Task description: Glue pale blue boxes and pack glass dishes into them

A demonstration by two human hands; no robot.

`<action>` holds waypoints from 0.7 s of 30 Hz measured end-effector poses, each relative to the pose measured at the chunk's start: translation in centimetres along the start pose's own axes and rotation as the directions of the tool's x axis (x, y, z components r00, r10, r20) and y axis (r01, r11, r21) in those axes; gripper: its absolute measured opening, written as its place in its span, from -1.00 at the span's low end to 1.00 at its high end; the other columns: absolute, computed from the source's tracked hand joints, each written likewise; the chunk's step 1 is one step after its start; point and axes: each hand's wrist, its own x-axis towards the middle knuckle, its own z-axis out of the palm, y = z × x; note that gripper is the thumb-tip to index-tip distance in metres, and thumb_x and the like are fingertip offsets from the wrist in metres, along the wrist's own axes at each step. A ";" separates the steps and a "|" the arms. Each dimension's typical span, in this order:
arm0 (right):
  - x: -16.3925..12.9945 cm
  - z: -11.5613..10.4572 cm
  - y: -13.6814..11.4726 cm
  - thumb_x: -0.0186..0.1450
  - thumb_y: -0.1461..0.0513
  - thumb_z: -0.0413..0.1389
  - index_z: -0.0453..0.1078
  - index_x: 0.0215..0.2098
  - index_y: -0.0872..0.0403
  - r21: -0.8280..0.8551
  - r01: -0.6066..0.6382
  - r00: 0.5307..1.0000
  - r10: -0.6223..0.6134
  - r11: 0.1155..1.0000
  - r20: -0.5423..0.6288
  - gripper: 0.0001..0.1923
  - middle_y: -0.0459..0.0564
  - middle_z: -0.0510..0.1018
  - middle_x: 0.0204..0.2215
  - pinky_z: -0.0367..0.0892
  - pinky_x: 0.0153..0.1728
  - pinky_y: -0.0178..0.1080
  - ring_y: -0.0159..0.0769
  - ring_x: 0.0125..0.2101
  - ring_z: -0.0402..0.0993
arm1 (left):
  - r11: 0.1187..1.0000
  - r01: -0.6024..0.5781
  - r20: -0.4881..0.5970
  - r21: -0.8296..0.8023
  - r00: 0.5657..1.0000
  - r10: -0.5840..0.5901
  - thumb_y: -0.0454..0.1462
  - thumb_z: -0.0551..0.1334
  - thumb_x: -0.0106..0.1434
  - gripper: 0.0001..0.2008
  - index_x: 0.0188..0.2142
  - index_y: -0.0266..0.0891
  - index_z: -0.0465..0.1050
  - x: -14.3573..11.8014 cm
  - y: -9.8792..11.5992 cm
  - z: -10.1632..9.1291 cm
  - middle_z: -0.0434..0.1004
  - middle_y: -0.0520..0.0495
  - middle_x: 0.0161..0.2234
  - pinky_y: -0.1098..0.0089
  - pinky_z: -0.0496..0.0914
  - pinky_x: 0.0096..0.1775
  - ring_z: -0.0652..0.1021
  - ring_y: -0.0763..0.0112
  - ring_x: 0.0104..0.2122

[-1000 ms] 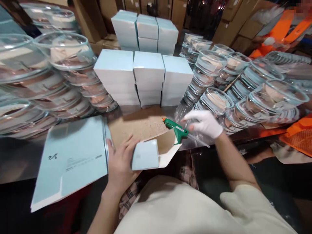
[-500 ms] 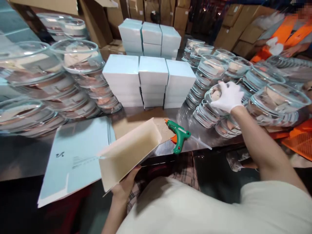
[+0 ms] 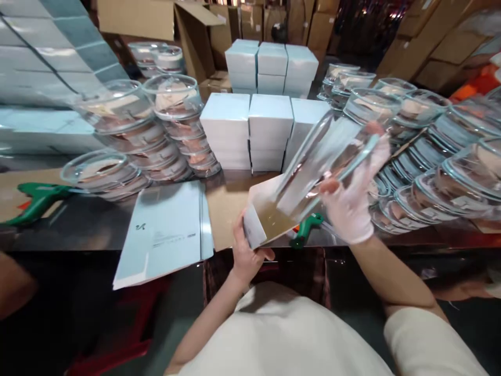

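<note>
My bare left hand [image 3: 246,257] grips a small open cardboard box [image 3: 256,227] by its lower left end, tilted over the table's front edge. In my right hand [image 3: 352,209], which wears a white glove with bare fingertips, is a set of clear glass bowls [image 3: 313,162], tipped on its side and blurred by motion. The lower rims of the bowls reach into the box's opening; how deep they sit I cannot tell. Behind the box a green glue gun [image 3: 309,228] lies partly hidden. Flat light-blue cartons [image 3: 168,224] lie to the left of my left hand.
Stacked glass bowls [image 3: 176,125] stand at left, and more stacks [image 3: 430,183] crowd the right. Closed light-blue boxes [image 3: 270,122] are piled in the middle. Another green glue gun [image 3: 43,201] lies far left, near a person's arm [image 3: 15,284]. A large open carton [image 3: 195,44] stands behind.
My right hand has lifted glass bowls from the right-hand stacks and brought them left to the box. My left hand has raised and turned the box. The view has swung left.
</note>
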 end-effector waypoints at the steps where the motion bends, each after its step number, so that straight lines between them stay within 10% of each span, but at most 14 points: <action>1: -0.7 0.1 -0.3 0.30 -0.43 -0.01 -0.08 0.51 -0.03 -0.008 0.063 0.998 -0.063 0.998 0.024 0.06 0.21 0.17 0.37 0.13 0.43 0.18 0.18 0.44 0.09 | 0.995 0.079 -0.017 -0.059 0.997 -0.080 0.41 0.18 0.20 0.05 0.40 -0.27 0.14 -0.6 -0.4 0.3 0.42 -0.43 0.21 0.03 0.40 0.22 0.53 -0.07 0.20; 5: -3.6 -0.9 1.5 0.44 -0.31 -0.05 0.57 -0.06 -0.10 0.039 0.183 0.864 -0.179 0.982 0.470 -0.40 0.08 0.59 0.02 0.32 0.30 0.12 0.05 0.18 0.46 | 0.979 0.175 -0.088 -0.109 0.979 -0.185 0.41 -0.04 0.31 0.00 0.41 -0.29 0.13 -2.4 -2.2 0.8 0.41 -0.48 0.22 0.04 0.44 0.21 0.52 -0.05 0.22; 10: -7.7 0.1 7.1 0.36 -0.25 0.17 0.42 0.18 -0.10 0.175 -0.095 0.990 0.076 0.980 0.117 -0.40 0.13 0.52 0.12 0.37 0.26 0.08 -0.01 0.15 0.50 | 0.993 -0.069 -0.158 -0.092 0.986 0.054 0.24 0.04 0.43 -0.30 0.40 -0.01 0.11 -2.4 -3.9 -0.6 0.30 -0.38 0.32 0.05 0.49 0.14 0.54 0.08 0.21; 15: -11.2 5.9 7.8 0.18 -0.50 0.05 0.52 -0.04 -0.03 0.390 -0.176 0.948 0.049 0.904 0.314 -0.16 0.17 0.37 0.31 0.29 0.33 0.14 0.13 0.32 0.37 | 0.969 -0.189 -0.096 -0.160 0.980 0.175 0.32 0.12 0.32 -0.39 -0.07 -0.10 0.50 -1.4 -4.2 -2.1 0.29 -0.27 0.30 -0.02 0.44 0.18 0.51 -0.07 0.23; 21: -10.8 10.0 3.7 0.39 0.04 0.14 0.24 0.23 -0.07 0.391 -0.419 0.892 0.451 0.819 0.011 -0.52 0.17 0.41 0.26 0.43 0.20 -0.05 -0.11 0.19 0.49 | 0.975 -0.045 -0.207 -0.215 0.978 -0.001 0.14 0.30 0.34 -0.47 0.16 -0.02 0.36 -1.3 -3.3 -2.1 0.49 -0.17 0.03 0.12 0.49 0.05 0.58 0.14 0.03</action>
